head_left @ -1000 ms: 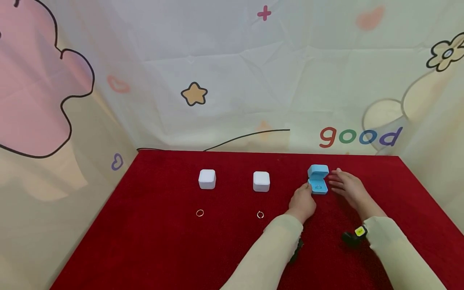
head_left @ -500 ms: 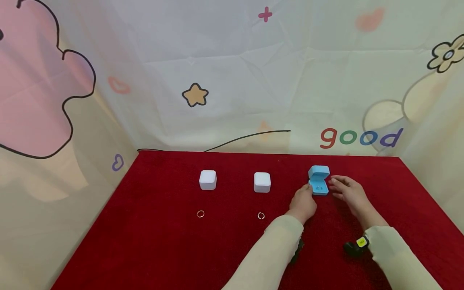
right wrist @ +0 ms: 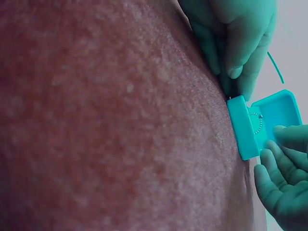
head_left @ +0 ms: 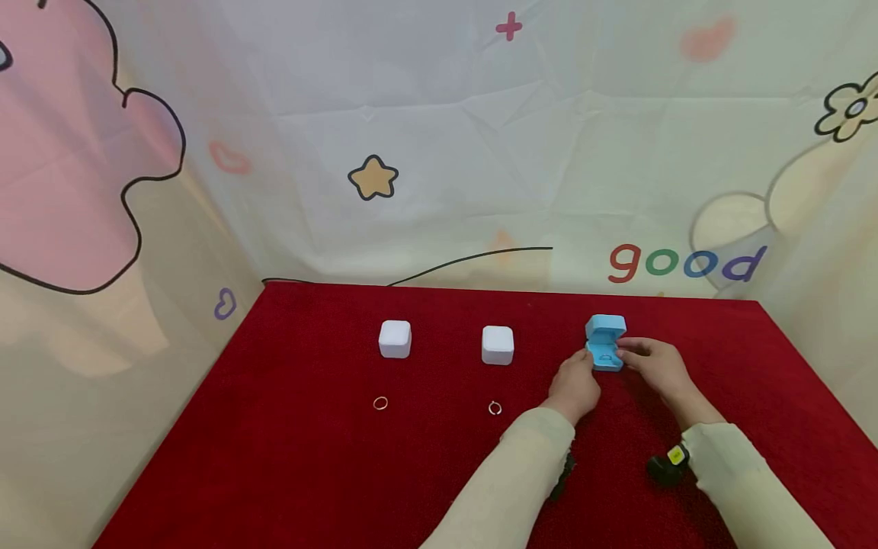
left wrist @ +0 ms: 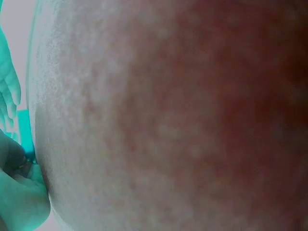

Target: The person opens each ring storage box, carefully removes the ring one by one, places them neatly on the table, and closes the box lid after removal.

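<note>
A light blue ring box (head_left: 607, 326) stands with its lid raised on the red cloth, a ring (right wrist: 258, 123) set upright in its slot. My left hand (head_left: 573, 383) grips the left side of the box's base between thumb and fingers; this hand also shows in the left wrist view (left wrist: 21, 199). At the right side of the box is my right hand (head_left: 660, 369), its fingers loosely bent and thumb apart from them. In the right wrist view, the right hand's (right wrist: 288, 197) thumb tip overlaps the opening between base and lid.
Two white boxes (head_left: 395, 339) (head_left: 497, 345) stand to the left on the red cloth (head_left: 288, 473). In front of them lie a thin plain ring (head_left: 380, 403) and a ring with a gap (head_left: 495, 408). A printed curtain (head_left: 439, 137) rises behind the table.
My right hand has come in against the right side of the ring box, its spread fingers drawing closer together. The left hand keeps its grip on the base.
</note>
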A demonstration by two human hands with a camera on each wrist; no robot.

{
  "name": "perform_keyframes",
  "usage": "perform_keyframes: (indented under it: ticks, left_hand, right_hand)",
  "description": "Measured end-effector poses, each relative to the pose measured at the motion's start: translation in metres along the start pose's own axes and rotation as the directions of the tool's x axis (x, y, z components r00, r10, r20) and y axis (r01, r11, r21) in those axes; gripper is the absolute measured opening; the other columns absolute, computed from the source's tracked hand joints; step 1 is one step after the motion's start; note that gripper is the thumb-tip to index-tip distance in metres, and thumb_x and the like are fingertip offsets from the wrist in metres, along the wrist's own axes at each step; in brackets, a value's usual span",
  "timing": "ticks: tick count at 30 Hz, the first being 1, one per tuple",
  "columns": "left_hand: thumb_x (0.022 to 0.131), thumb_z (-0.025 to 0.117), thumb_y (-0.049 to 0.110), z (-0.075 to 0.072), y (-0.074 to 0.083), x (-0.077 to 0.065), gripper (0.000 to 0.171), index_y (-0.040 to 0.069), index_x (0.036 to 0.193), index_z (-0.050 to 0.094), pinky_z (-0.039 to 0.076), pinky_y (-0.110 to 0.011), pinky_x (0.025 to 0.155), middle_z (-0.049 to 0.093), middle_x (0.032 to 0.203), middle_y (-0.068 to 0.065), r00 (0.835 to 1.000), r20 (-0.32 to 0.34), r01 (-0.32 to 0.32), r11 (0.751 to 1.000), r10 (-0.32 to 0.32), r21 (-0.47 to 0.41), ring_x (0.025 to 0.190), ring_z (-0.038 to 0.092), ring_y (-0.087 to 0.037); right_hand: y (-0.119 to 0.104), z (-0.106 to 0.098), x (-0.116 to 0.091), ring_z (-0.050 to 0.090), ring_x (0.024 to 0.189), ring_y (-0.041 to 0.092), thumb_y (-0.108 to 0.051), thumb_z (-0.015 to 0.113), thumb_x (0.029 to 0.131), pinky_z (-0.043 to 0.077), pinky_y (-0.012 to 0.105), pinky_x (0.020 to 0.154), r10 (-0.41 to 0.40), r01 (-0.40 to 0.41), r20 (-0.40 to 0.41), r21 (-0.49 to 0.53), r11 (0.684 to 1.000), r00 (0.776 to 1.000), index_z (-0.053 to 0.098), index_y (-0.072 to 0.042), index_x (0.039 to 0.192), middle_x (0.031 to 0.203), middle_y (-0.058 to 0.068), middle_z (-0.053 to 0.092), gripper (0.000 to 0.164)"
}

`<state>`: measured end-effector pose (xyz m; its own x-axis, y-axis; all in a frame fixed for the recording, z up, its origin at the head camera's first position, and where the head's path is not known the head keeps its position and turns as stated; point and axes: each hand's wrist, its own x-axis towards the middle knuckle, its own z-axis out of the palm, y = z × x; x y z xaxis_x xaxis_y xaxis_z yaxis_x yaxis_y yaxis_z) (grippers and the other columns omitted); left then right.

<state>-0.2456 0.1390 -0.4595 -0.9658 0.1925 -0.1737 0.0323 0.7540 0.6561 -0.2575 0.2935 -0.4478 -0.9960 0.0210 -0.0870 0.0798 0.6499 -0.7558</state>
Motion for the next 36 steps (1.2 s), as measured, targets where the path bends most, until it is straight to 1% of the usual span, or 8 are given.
perform_keyframes:
  ticks: [2, 4, 6, 8, 14, 21, 27, 36]
  left_hand:
    - [0.103, 0.054, 0.012, 0.0, 0.0, 0.0, 0.05, 0.021, 0.152, 0.051, 0.044, -0.019, 0.112, 0.047, 0.158, 0.017, 1.0, 0.003, 0.001, 1.0, -0.001, 0.003, 0.145, 0.045, -0.004]
    - [0.103, 0.055, 0.013, 0.0, 0.001, 0.0, 0.05, 0.022, 0.152, 0.051, 0.044, -0.019, 0.112, 0.046, 0.158, 0.018, 1.0, 0.004, 0.007, 1.0, -0.007, 0.006, 0.145, 0.045, -0.004]
    - [0.103, 0.055, 0.013, 0.0, 0.001, 0.001, 0.05, 0.022, 0.152, 0.05, 0.044, -0.019, 0.112, 0.046, 0.158, 0.018, 1.0, 0.009, 0.01, 1.0, -0.01, 0.005, 0.145, 0.044, -0.004]
    - [0.103, 0.055, 0.013, -0.001, 0.002, 0.001, 0.05, 0.021, 0.152, 0.05, 0.043, -0.018, 0.112, 0.045, 0.158, 0.018, 1.0, 0.013, 0.011, 1.0, -0.011, 0.006, 0.146, 0.044, -0.004]
    - [0.103, 0.054, 0.013, -0.002, 0.001, 0.0, 0.051, 0.021, 0.153, 0.049, 0.043, -0.018, 0.113, 0.044, 0.16, 0.017, 1.0, 0.023, 0.01, 1.0, -0.01, -0.006, 0.147, 0.042, -0.004]
    - [0.103, 0.055, 0.013, -0.006, 0.002, -0.002, 0.05, 0.021, 0.152, 0.05, 0.044, -0.019, 0.111, 0.045, 0.159, 0.017, 1.0, 0.018, -0.004, 1.0, 0.004, -0.01, 0.146, 0.044, -0.004]
    - [0.103, 0.056, 0.013, -0.008, 0.002, -0.003, 0.051, 0.021, 0.153, 0.05, 0.045, -0.018, 0.11, 0.045, 0.159, 0.017, 1.0, 0.019, -0.004, 1.0, 0.005, -0.019, 0.146, 0.044, -0.005]
    - [0.103, 0.057, 0.015, -0.004, 0.003, -0.002, 0.051, 0.022, 0.153, 0.05, 0.046, -0.019, 0.11, 0.045, 0.158, 0.018, 1.0, 0.01, -0.002, 1.0, 0.002, 0.002, 0.145, 0.045, -0.004]
  right_hand:
    - [-0.001, 0.0, 0.0, 0.061, 0.112, 0.038, -0.019, 0.058, 0.104, 0.051, 0.017, 0.076, 0.001, -0.001, 0.003, -0.023, 1.0, 1.0, 0.055, 0.013, 0.137, 0.141, 0.037, 0.053, 0.046]
    - [-0.002, -0.001, 0.001, 0.056, 0.119, 0.044, -0.018, 0.059, 0.103, 0.052, 0.025, 0.081, -0.008, 0.008, 0.008, -0.052, 0.999, 1.0, 0.056, 0.012, 0.136, 0.141, 0.037, 0.054, 0.045]
    - [-0.002, -0.001, 0.001, 0.052, 0.122, 0.048, -0.017, 0.06, 0.102, 0.054, 0.035, 0.087, -0.022, 0.023, 0.014, -0.085, 0.996, 1.0, 0.058, 0.011, 0.135, 0.14, 0.037, 0.054, 0.043]
    - [-0.002, 0.0, 0.002, 0.054, 0.12, 0.048, -0.015, 0.061, 0.101, 0.054, 0.038, 0.088, -0.046, 0.047, 0.01, -0.115, 0.992, 0.999, 0.06, 0.011, 0.133, 0.136, 0.037, 0.057, 0.041]
    - [-0.003, 0.002, 0.004, 0.062, 0.105, 0.045, -0.009, 0.066, 0.096, 0.05, 0.027, 0.075, -0.131, 0.127, -0.009, -0.202, 0.971, 0.991, 0.068, 0.013, 0.12, 0.119, 0.035, 0.067, 0.032]
    - [-0.005, 0.003, 0.008, 0.064, 0.099, 0.043, -0.004, 0.067, 0.094, 0.051, 0.028, 0.07, -0.173, 0.164, -0.009, -0.269, 0.949, 0.985, 0.071, 0.013, 0.113, 0.111, 0.034, 0.07, 0.026]
    - [-0.008, 0.003, 0.01, 0.065, 0.093, 0.041, -0.003, 0.068, 0.093, 0.051, 0.029, 0.068, -0.213, 0.199, -0.014, -0.299, 0.933, 0.977, 0.072, 0.014, 0.107, 0.103, 0.032, 0.073, 0.023]
    - [-0.007, 0.003, 0.009, 0.066, 0.084, 0.035, -0.002, 0.07, 0.091, 0.051, 0.028, 0.065, -0.235, 0.219, -0.013, -0.319, 0.922, 0.972, 0.073, 0.014, 0.103, 0.097, 0.03, 0.074, 0.021]
